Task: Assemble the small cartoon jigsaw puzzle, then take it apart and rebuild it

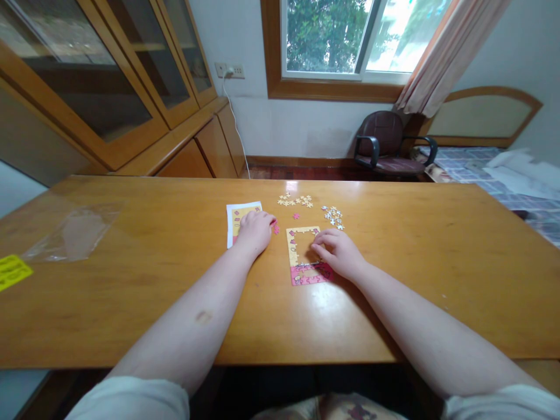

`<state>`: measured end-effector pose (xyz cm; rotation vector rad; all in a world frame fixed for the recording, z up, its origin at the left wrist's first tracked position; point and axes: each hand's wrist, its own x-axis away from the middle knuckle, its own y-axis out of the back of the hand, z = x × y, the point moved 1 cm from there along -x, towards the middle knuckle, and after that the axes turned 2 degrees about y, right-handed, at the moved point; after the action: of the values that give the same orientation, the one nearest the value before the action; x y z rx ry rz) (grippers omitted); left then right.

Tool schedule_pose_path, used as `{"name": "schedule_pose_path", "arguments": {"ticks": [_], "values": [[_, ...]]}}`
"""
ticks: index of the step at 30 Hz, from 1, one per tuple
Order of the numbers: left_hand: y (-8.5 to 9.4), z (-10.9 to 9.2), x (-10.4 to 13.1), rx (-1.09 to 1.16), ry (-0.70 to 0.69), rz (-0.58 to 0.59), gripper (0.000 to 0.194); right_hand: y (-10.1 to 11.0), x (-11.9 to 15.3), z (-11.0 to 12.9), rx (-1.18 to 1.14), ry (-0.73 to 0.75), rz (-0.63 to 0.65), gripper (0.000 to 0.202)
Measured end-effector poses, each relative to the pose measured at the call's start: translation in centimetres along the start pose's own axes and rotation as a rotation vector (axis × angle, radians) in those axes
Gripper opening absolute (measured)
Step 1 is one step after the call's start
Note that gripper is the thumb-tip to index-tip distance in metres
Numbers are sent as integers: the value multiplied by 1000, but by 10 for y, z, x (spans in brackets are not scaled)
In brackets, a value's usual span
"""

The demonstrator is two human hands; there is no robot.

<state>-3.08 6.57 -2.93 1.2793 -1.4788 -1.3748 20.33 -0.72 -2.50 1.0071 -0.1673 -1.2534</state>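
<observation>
A partly assembled puzzle (311,279) lies on the wooden table, with yellow pieces along its left and top edges, pink ones at the bottom and bare wood inside. My right hand (336,251) is over its right side, fingers bent; whether they pinch a piece is too small to tell. My left hand (256,231) rests over a printed picture sheet (230,224), its fingertips beside pink pieces (276,228); what they hold, if anything, is hidden. Yellow pieces (295,202) lie behind the puzzle, a single pink piece (296,216) in front of them, and pale pieces (333,216) to their right.
A clear plastic bag (81,233) and a yellow label (14,272) lie on the table (184,274) at the left. Beyond the table are a glass-door cabinet (175,122), a brown armchair (382,143) and a bed (464,166).
</observation>
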Motion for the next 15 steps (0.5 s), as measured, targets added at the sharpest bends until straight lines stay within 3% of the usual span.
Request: {"name": "schedule_pose_path", "arguments": {"ticks": [5, 15], "values": [[-4, 2, 1, 18, -59, 0, 37, 2, 0, 4, -20, -17, -35, 14], [-1, 1, -4, 50, -93, 19, 21, 2, 0, 6, -35, -9, -47, 15]]}}
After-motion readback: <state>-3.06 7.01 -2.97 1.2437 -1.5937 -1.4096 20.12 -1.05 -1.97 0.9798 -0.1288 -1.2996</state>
